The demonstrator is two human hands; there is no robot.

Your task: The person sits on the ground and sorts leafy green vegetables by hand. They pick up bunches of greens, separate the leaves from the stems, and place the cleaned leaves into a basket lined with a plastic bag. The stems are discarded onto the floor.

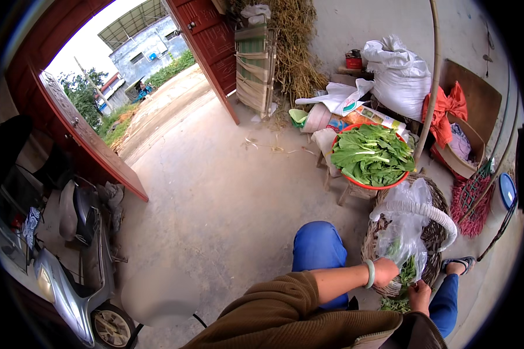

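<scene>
My left hand (385,271), with a pale bangle at the wrist, is at the near rim of a wicker basket (369,242), its fingers curled by a clear plastic bag (404,235). Close to its right, my right hand (420,296) pinches the bag's lower edge or some greens there; which one is too small to tell. Green leaves (408,272) show in and beside the bag's lower end, between the hands. More greens (395,304) lie below the basket. The basket's handle (415,209), wrapped in white, arches over the bag.
An orange basin (353,182) heaped with leafy greens (371,155) rests on a wooden stool (353,192) beyond the basket. A pole (434,78) stands behind it. White sacks (399,78), a lidded bucket (504,196) and pink netting (469,209) are at the right; a scooter (83,296) is at the left.
</scene>
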